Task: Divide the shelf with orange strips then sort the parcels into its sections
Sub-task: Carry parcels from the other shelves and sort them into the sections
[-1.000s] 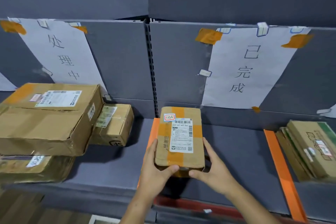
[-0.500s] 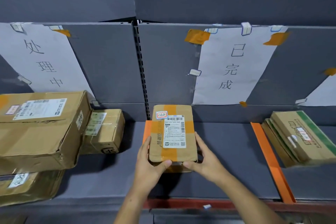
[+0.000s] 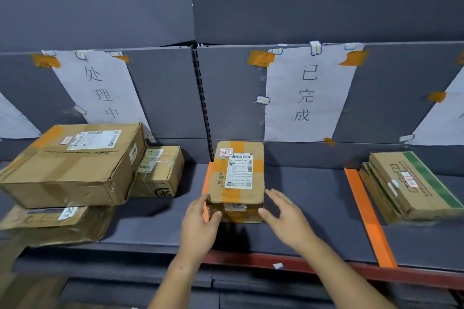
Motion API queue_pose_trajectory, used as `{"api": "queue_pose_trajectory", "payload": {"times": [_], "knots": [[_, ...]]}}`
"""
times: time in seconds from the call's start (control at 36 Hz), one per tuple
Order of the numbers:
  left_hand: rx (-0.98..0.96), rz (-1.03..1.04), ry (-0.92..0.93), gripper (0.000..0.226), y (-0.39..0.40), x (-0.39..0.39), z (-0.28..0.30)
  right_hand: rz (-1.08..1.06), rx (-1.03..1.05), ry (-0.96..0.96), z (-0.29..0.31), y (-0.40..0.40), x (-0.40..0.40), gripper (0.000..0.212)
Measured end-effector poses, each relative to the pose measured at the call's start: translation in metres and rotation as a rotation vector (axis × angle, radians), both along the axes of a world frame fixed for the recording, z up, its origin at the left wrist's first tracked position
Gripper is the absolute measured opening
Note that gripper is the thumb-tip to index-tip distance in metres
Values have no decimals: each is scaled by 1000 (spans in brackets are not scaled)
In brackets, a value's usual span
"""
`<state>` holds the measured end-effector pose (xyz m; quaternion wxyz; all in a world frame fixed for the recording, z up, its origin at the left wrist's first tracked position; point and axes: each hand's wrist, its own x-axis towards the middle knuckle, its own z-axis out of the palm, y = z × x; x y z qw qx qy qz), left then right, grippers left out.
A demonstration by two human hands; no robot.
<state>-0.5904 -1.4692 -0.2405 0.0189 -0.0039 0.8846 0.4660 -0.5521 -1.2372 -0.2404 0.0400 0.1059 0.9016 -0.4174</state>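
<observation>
We see the left hand (image 3: pixel 198 226) gripping the parcel's (image 3: pixel 238 175) front corner on the shelf (image 3: pixel 313 208); right hand (image 3: pixel 288 221) released, just beside.

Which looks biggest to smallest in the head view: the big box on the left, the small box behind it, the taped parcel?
1. Big box.
2. Taped parcel, nearer the camera, so unsure.
3. Small box, partly hidden.

Two white paper signs with handwritten characters hang on the grey back panel (image 3: pixel 165 98), taped orange: one at ten o'clock (image 3: pixel 105 93), one at one o'clock (image 3: pixel 307 95).
</observation>
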Motion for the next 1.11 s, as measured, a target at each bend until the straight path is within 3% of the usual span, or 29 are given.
{"api": "queue_pose_trajectory", "payload": {"times": [0.17,0.31,0.44,0.56,0.67,0.78,0.86,0.97,1.11], "knots": [[-177,-84,86,58,21,48,13,92,119,-2,10,26,56,65],[-316,-303,155,62,65,85,14,69,189,7,17,65,116,68],[-416,-524,209,67,130,118,20,-7,246,-7,22,116,186,116],[-482,-704,230,73,190,145,23,-93,339,-27,22,161,244,126],[-477,-851,238,73,250,179,25,-230,355,-77,19,203,304,109],[-493,-964,259,84,307,213,23,-381,349,-92,19,240,360,114],[-503,-1039,274,78,351,237,24,-512,318,-88,23,263,399,104],[-478,-1136,261,75,407,266,30,-649,287,-106,26,296,444,106],[-437,-1229,262,75,475,286,26,-747,267,-153,22,341,479,71]]}}
